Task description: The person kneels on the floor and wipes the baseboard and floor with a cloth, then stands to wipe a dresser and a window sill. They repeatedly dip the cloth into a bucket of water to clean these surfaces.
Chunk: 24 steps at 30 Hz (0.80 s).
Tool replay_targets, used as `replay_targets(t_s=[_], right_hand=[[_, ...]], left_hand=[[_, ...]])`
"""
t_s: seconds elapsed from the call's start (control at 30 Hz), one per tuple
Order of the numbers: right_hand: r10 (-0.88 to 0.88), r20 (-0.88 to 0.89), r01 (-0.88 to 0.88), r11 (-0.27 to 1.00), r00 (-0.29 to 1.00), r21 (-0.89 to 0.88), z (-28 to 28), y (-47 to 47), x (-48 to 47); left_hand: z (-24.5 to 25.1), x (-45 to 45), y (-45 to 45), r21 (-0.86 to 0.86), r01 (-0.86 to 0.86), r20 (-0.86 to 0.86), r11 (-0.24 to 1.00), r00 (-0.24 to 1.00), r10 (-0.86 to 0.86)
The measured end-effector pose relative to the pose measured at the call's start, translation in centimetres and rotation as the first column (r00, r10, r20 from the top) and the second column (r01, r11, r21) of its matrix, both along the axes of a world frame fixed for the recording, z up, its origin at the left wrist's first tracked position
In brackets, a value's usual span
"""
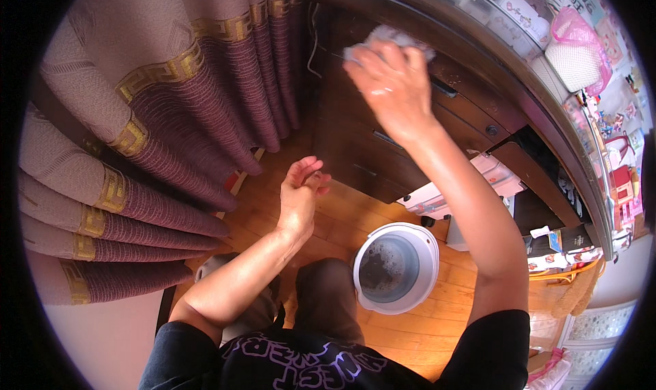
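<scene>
My right hand (pixel 394 85), wet and with fingers spread, presses a pale cloth (pixel 392 34) against the upper part of a dark wooden desk's drawer front (pixel 469 100). Part of the cloth is hidden beneath the fingers. My left hand (pixel 306 177) hangs in the air over the floor, in front of the lower drawers, with its fingers loosely bent and nothing in it. A white plastic bucket (pixel 431 267) of murky, sudsy water stands on the wooden floor beside my knee.
Mauve curtains (pixel 189 93) with gold bands hang at the left. A white cable (pixel 310 52) runs down near the desk's side. Pink storage boxes (pixel 492 175) sit beneath the desk at right. The desktop's edge (pixel 543 88) curves overhead, with many small items on top.
</scene>
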State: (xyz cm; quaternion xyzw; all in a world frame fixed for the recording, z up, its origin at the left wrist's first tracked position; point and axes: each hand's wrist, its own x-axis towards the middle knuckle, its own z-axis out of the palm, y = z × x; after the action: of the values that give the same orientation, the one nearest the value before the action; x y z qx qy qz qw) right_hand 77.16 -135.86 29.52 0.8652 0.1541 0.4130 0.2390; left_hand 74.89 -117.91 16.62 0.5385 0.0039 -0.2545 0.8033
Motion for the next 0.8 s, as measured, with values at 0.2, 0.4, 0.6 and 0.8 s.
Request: replay_targets(t_s=[0.2,0.4,0.6,0.8], right_hand=[[-0.209,0.021,0.202,0.963,0.978,0.178,0.0,-4.6,-9.4],[-0.353,0.108,0.289,0.878,0.929,0.381,-1.9,-6.2,-13.6],[-0.318,-0.083,0.313,0.795,0.945,0.519,-8.7,-2.1,-11.5],[-0.359,0.186,0.171,0.760,0.915,0.627,-14.8,-1.1,-6.7]], left_hand=[[0.1,0.1,0.2,-0.001,0.020,-0.026,1.000,0.999,-0.020],[0.4,0.4,0.5,0.000,0.040,-0.059,0.999,0.997,-0.040],[1.1,0.9,1.3,-0.044,0.003,-0.067,0.999,0.998,-0.006],[1.7,1.9,2.8,-0.112,-0.047,-0.066,0.993,0.997,0.040]])
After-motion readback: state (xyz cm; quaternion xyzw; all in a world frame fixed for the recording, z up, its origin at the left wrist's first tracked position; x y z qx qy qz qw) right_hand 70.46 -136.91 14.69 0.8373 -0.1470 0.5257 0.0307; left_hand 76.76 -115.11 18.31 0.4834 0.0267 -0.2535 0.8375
